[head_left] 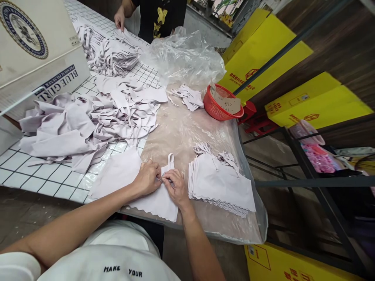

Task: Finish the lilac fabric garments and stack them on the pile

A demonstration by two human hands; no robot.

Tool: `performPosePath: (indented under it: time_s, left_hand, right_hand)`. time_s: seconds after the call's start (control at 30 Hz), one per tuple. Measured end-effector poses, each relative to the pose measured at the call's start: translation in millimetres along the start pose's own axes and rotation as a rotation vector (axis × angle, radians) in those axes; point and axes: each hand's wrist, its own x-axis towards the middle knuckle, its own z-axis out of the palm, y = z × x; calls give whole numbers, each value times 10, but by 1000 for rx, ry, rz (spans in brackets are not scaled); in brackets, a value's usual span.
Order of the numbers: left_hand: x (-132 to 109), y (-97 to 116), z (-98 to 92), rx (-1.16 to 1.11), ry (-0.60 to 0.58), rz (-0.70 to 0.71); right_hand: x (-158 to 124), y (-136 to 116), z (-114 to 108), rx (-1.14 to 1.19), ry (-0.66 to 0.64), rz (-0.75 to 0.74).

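Observation:
A pale lilac camisole [159, 203] with a scalloped hem and thin straps lies flat near the front edge of the table. At its upper edge, the fingertips of my left hand [149, 177] pinch the fabric. My right hand [177, 188] pinches the same spot from the other side, and the two hands almost meet. What exactly sits between the fingertips is too small to make out. One strap loop [170, 159] sticks up just beyond my fingers. Close to my right hand is a neat stack of similar camisoles [221, 181], their straps bunched at the top.
Loose garments [88, 125] form a pile at left, before a white carton [38, 47]. Farther back are a bundled stack [111, 54], clear plastic [187, 58] and a red basket [216, 106]. A co-worker's hand [119, 18] touches fabric. A metal rack [316, 182] stands right.

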Motion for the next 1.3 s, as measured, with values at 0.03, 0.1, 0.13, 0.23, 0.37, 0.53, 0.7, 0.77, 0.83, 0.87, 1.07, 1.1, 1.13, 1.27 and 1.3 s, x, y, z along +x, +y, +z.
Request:
performPosePath:
  time_s: [0.03, 0.1, 0.13, 0.23, 0.37, 0.53, 0.7, 0.77, 0.83, 0.87, 1.07, 1.1, 1.13, 1.27, 1.3]
  left_hand:
    - [1, 0, 0, -1, 0, 2]
    - [2, -6, 2, -5, 1, 9]
    - [2, -10, 4, -7, 1, 13]
    - [1, -19, 6, -9, 5, 24]
    - [-4, -10, -2, -10, 0, 16]
    - [-5, -6, -6, -3, -3, 2]
    - [-3, -16, -2, -4, 1, 7]
    - [-2, -20, 2, 1, 0, 7]
    - [-1, -21, 8, 8, 2, 9]
    - [-1, -21, 11, 10, 2, 11]
    - [-4, -16, 9, 4, 5, 22]
    - [-5, -15, 7, 3, 6, 25]
    - [-6, -15, 5, 2, 7, 25]
    - [-6, -15, 4, -10, 10, 28]
    - [-6, -15, 6, -12, 11, 28]
  right_hand:
    - [1, -2, -1, 1, -3, 2]
    - [3, -3, -8, 6, -7, 7]
    - [4, -3, -12, 7, -9, 9]
    - [5, -1, -24, 14, -10, 11]
    - [1, 4, -34, 17, -5, -3]
    - [-23, 27, -97, -52, -51, -5]
    - [2, 28, -186, -90, -42, -4]
    - [27, 14, -175, -61, -36, -3]
    - [44, 1, -136, -43, -52, -5]
    - [48, -3, -112, -38, -58, -5]
    - [33, -8, -55, 6, -59, -4]
    - [30, -10, -60, 13, -60, -2]
    - [28, -11, -64, 17, -61, 1]
    - [23, -15, -70, 16, -61, 27]
    - [22, -16, -68, 14, -61, 29]
